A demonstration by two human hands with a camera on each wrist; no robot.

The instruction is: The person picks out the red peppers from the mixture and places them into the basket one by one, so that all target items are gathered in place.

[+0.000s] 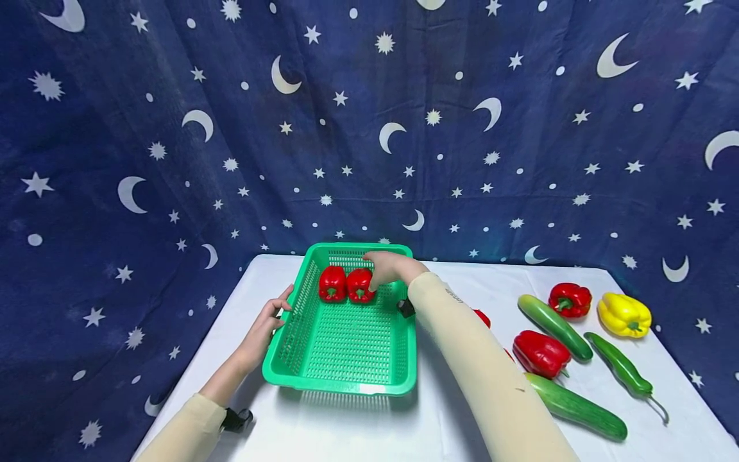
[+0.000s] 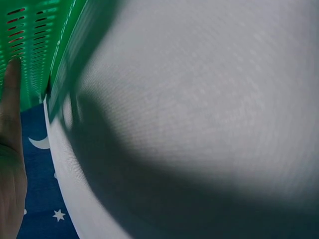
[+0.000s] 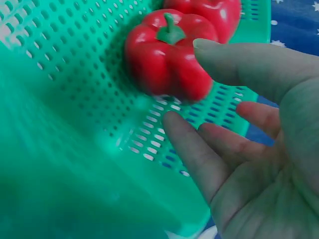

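A green plastic basket stands on the white table, with two red bell peppers side by side near its back wall. My right hand reaches over the right pepper; the left pepper lies beyond. In the right wrist view, thumb and fingers are spread beside the nearer pepper, with a gap between the fingertips and the pepper's lower side. My left hand rests against the basket's left side, fingertips at the rim. One straight finger touches the outer wall in the left wrist view.
To the right lie a yellow bell pepper, red bell peppers, cucumbers and a long green chili pepper. My right sleeve partly hides more red pieces. A blue star-and-moon curtain hangs behind the table.
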